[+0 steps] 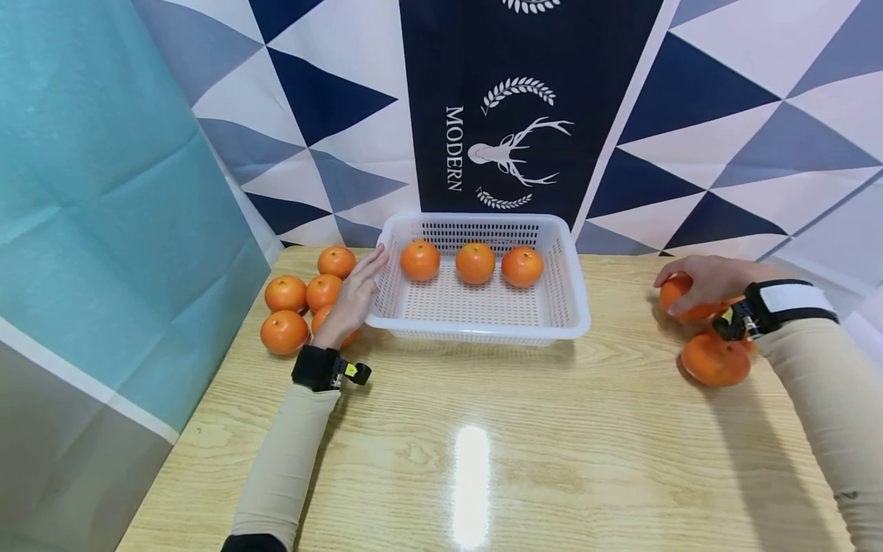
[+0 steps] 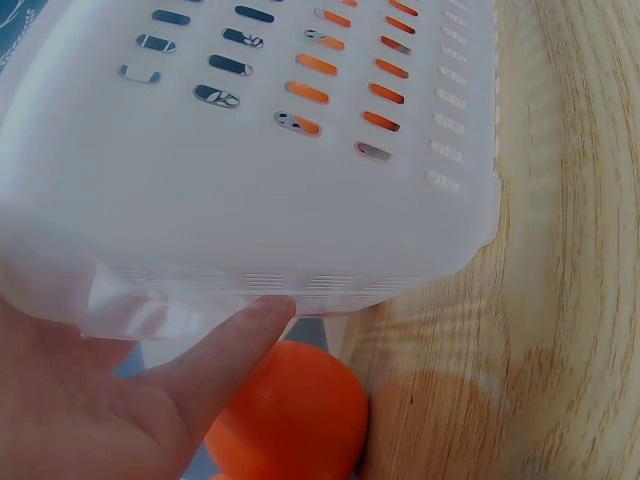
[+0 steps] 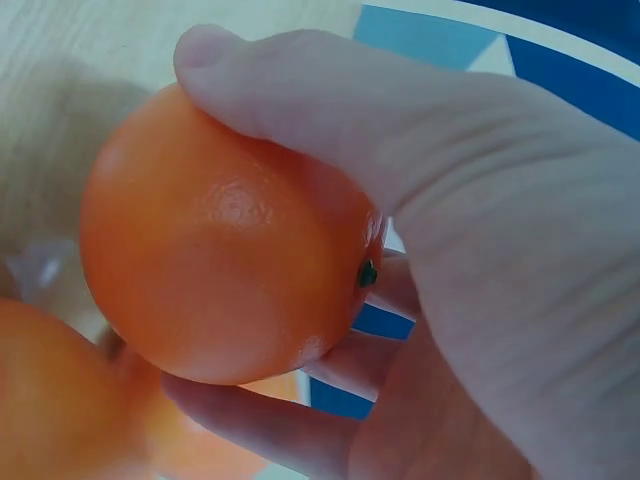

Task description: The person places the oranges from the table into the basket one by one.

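A white slotted plastic basket [image 1: 571,264] stands at the back middle of the wooden table, with three oranges [image 1: 474,262] in a row along its far side. My left hand [image 1: 353,295] lies flat against the basket's left wall [image 2: 250,190], fingers straight, over a cluster of several oranges [image 1: 285,294]; one orange [image 2: 290,415] shows under the thumb. At the right edge my right hand [image 1: 704,284] grips an orange [image 1: 672,295], thumb and fingers curled round the orange [image 3: 225,260]. Another orange [image 1: 715,360] lies just below that hand.
A patterned blue and white cloth hangs behind the table, and a teal panel [image 1: 103,230] closes the left side. The table's front half [image 1: 469,460] is bare wood with a light glare.
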`<control>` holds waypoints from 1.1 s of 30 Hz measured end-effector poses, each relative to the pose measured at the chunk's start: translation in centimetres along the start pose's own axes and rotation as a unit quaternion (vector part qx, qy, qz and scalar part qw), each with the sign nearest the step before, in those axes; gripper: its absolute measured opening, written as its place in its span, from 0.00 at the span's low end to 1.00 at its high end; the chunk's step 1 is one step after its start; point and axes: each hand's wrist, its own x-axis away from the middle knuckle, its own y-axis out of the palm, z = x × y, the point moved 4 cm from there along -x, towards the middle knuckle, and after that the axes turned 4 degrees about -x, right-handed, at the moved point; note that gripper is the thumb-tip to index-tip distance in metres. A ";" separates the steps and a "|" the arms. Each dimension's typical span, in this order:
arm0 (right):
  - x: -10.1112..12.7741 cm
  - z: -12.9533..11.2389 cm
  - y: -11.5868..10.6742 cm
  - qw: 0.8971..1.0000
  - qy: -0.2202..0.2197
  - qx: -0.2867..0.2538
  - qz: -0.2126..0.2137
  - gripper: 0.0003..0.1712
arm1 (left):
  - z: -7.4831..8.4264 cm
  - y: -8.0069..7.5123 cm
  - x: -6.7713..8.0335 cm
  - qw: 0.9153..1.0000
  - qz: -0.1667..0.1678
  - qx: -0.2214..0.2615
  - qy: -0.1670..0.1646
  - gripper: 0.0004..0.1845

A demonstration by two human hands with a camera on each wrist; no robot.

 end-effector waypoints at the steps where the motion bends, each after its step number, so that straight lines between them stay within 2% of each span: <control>1: 0.0 0.0 -0.3 1.000 0.003 0.004 0.002 0.37 | 0.1 0.0 0.0 1.000 0.000 0.001 0.002 0.37; 6: 0.5 -0.6 -2.4 0.999 0.017 0.023 0.013 0.42 | -0.4 0.0 -0.2 1.000 0.003 -0.014 0.005 0.36; 7: 0.6 -0.8 -2.8 0.999 0.018 0.028 0.016 0.42 | -1.3 0.2 -0.6 1.000 0.007 -0.017 0.002 0.36; 8: 0.7 -1.1 -3.3 0.999 0.016 0.033 0.018 0.42 | -1.6 0.2 -0.7 1.000 0.008 -0.021 0.003 0.36; 13: 1.0 -2.4 -5.3 0.999 0.012 0.049 0.018 0.37 | -2.0 0.2 -0.9 0.999 0.010 -0.027 0.015 0.36; 19: 1.1 -3.5 -6.1 0.998 0.001 0.061 0.015 0.33 | -1.7 0.3 -0.8 1.000 0.004 -0.022 0.013 0.42; 25: 0.7 -4.5 -6.2 0.999 0.011 0.038 0.016 0.33 | -1.3 0.3 -0.6 1.000 0.004 -0.022 0.009 0.45; 33: -0.7 -6.9 -7.3 0.998 -0.011 0.059 0.015 0.35 | -0.5 0.1 -0.4 1.000 0.001 -0.002 0.002 0.39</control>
